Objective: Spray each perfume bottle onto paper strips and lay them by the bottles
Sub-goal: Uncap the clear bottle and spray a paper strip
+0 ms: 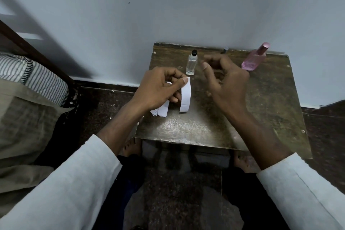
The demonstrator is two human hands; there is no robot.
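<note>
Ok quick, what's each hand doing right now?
Left hand: holding paper strips, thumb pinching one.
Right hand: holding nothing, fingers loosely curled above the table.

table (261,110) | clear bottle (191,63) upright | pink bottle (254,58) upright

The table (242,117) is dark mottled brown with a pale glare near its front edge. On it stand a clear glass bottle (191,63) with a black cap, and to the right a pink bottle (253,59) with a pink cap. The paper strips (185,95) are white. Both sleeves (74,183) are white. At far left lies fabric (37,76) striped black on white. The wall (168,5) is pale blue-grey.
</note>
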